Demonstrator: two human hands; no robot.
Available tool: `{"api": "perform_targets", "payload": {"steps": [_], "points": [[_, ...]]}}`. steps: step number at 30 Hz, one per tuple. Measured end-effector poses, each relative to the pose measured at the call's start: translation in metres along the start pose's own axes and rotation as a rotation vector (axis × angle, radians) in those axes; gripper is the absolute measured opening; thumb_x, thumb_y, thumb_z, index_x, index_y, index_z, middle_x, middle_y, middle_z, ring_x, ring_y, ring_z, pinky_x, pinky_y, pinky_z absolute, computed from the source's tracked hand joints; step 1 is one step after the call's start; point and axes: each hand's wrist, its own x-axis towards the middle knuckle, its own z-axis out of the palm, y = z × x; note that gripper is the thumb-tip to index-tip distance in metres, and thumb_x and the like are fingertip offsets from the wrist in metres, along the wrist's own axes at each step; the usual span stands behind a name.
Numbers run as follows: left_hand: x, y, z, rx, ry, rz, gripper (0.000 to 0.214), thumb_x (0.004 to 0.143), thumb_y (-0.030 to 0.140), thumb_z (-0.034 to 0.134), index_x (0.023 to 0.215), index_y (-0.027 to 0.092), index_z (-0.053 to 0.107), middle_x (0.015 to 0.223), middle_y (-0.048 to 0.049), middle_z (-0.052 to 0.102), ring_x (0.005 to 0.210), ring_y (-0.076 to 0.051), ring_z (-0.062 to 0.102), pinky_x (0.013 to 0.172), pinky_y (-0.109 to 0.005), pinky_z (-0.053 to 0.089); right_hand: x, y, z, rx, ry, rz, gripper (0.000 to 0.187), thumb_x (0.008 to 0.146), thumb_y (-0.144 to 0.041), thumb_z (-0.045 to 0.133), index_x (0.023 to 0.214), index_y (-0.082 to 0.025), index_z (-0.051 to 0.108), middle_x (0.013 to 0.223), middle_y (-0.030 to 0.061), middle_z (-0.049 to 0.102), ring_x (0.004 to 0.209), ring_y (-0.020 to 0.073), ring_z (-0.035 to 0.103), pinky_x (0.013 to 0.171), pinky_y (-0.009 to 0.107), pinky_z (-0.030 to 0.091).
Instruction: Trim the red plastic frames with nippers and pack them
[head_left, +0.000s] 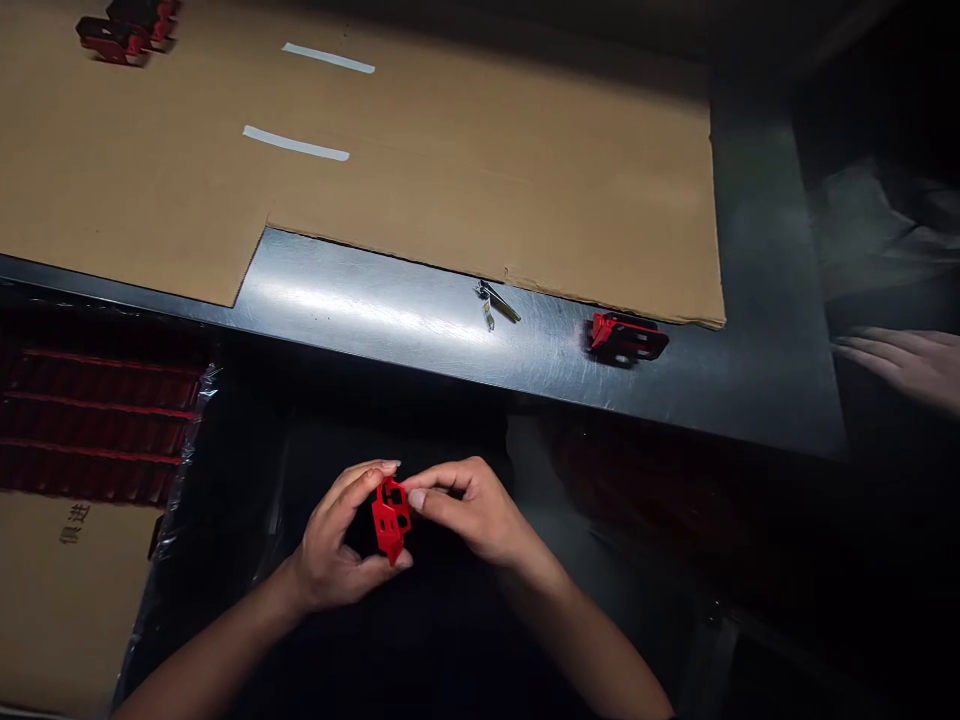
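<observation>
A small red part with cut-out openings (388,525), possibly plastic, is held above my dark lap, near the bottom middle of the view. My left hand (334,535) grips it by its ends, fingers at the top and thumb below. From the other side my right hand (476,510) pinches at its upper right edge with thumb and forefinger. Whether a smaller piece sits between those fingertips is hidden. Beyond my hands, a similar red and black part (626,339) lies on the metal table (352,305), with a small nail clipper-like metal tool (497,303) to its left.
Cardboard (487,180) covers much of the table and bears two white strips (296,143). Several red and black parts (127,30) lie at the far left. Below the table's edge, a box (67,600) holds rows of red parts (97,425). Another person's hand (904,362) shows at right.
</observation>
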Motion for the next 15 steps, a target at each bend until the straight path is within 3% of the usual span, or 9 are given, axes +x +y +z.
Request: {"api": "perform_targets", "payload": {"steps": [5, 15], "points": [[0.0016, -0.0015, 0.0009, 0.083, -0.02, 0.084, 0.084, 0.084, 0.037, 0.077, 0.154, 0.013, 0.036, 0.128, -0.019, 0.064, 0.122, -0.026, 0.063, 0.097, -0.04, 0.06, 0.0026, 0.0054, 0.003, -0.048, 0.047, 0.009, 0.017, 0.081, -0.03, 0.073, 0.079, -0.015, 0.081, 0.066, 0.0023, 0.072, 0.055, 0.01, 0.054, 0.053, 0.023, 0.037], [0.0016, -0.0045, 0.0022, 0.145, -0.029, 0.181, 0.081, 0.084, 0.031, 0.077, 0.154, 0.015, 0.038, 0.127, -0.0181, 0.067, 0.119, -0.026, 0.067, 0.092, -0.038, 0.063, 0.0025, 0.0057, 0.0089, -0.094, 0.102, 0.081, 0.01, 0.076, -0.022, 0.072, 0.07, -0.015, 0.077, 0.062, -0.0006, 0.069, 0.056, 0.0094, 0.054, 0.052, 0.021, 0.037]]}}
